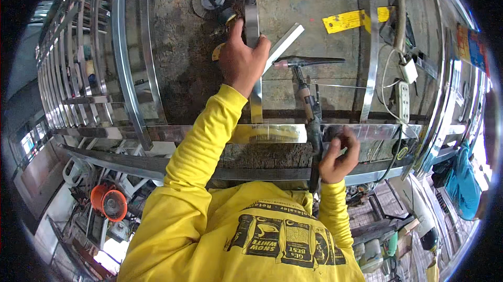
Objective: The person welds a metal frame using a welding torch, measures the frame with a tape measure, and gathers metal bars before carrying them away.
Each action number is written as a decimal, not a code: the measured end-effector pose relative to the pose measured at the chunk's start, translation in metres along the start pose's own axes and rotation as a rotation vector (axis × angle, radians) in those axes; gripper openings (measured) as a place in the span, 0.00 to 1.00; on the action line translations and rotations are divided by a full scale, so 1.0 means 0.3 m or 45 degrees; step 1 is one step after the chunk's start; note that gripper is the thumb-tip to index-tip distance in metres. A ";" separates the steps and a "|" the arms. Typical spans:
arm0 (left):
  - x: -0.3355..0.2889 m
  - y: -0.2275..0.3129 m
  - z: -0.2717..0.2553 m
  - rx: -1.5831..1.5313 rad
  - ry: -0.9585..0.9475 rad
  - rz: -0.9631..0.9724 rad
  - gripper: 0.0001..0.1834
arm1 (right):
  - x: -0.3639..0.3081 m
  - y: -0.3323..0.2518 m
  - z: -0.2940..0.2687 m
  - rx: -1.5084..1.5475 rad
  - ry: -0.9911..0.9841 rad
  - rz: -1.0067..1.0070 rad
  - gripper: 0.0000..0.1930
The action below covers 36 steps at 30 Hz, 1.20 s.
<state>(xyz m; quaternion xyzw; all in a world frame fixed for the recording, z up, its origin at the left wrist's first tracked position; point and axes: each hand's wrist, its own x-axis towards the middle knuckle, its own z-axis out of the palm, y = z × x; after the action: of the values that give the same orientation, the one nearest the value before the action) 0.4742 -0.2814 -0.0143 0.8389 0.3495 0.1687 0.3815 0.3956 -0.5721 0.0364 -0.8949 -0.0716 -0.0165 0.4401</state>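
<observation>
My left hand [241, 62] straddles a shiny upright metal bar [252, 7], index finger along its left edge and thumb on its right; my other fingers are hidden. My right hand [339, 159] hovers near a horizontal metal bar [283, 133], thumb and index finger apart, nothing visible between them. Between my hands lies a welding torch [305, 93] with a dark handle, crossing the horizontal bar, its cable hanging toward me. A white-looking angled strip [285, 45] sits beside my left thumb. Beyond my left fingertips is an angle grinder [222, 14] with a round disc [211, 0].
A yellow strip [343, 21] lies at the far right of the worktop. More metal bars [128, 62] run lengthwise on the left. A white power strip [402, 101] with cables is on the right. An orange bucket-like container [110, 202] stands below left, and blue cloth [463, 185] hangs at right.
</observation>
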 end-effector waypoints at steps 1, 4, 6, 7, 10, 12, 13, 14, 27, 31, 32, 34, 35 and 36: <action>0.002 -0.004 0.003 -0.001 0.008 0.020 0.19 | 0.023 0.035 0.008 -0.059 0.007 0.045 0.14; 0.014 -0.006 0.003 -0.177 -0.108 0.036 0.18 | 0.073 0.094 0.046 -0.390 -0.008 -0.213 0.12; 0.009 0.011 0.003 -0.099 -0.167 -0.067 0.18 | 0.078 0.104 0.070 -0.465 0.044 -0.215 0.11; 0.013 0.024 -0.003 -0.119 -0.192 -0.112 0.17 | 0.074 0.111 0.075 -0.471 0.065 -0.229 0.10; 0.014 -0.006 0.014 -0.162 -0.187 -0.144 0.16 | 0.070 0.120 0.089 -0.505 0.092 -0.250 0.10; 0.009 -0.025 0.023 -0.184 -0.156 -0.125 0.16 | 0.067 0.123 0.095 -0.532 0.103 -0.256 0.10; 0.009 -0.012 0.015 -0.154 -0.162 -0.120 0.15 | 0.064 0.125 0.096 -0.537 0.109 -0.255 0.11; 0.007 -0.007 0.014 -0.124 -0.167 -0.115 0.15 | 0.061 0.129 0.095 -0.541 0.116 -0.254 0.12; 0.013 -0.026 0.034 -0.129 -0.157 -0.095 0.13 | 0.074 0.134 0.089 -0.557 0.132 -0.306 0.15; 0.004 -0.034 0.052 -0.219 -0.143 -0.152 0.32 | 0.037 0.174 0.073 -0.569 0.107 -0.308 0.16; -0.005 -0.068 0.056 -0.275 -0.148 -0.093 0.34 | 0.035 0.167 0.076 -0.591 0.094 -0.298 0.17; -0.019 -0.072 0.052 -0.270 -0.049 -0.010 0.36 | 0.048 0.125 0.089 -0.490 0.071 -0.273 0.15; 0.000 0.012 0.011 -0.039 -0.160 0.009 0.36 | 0.057 0.111 0.058 -0.544 0.002 -0.262 0.14; -0.019 -0.044 0.030 -0.097 -0.129 -0.059 0.35 | 0.062 0.082 0.055 -0.472 -0.031 -0.216 0.11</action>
<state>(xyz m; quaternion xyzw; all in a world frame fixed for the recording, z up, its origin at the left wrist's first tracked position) 0.4691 -0.2840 -0.0304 0.8230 0.3423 0.1304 0.4343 0.4168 -0.5719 0.0087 -0.9515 -0.1478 -0.0556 0.2640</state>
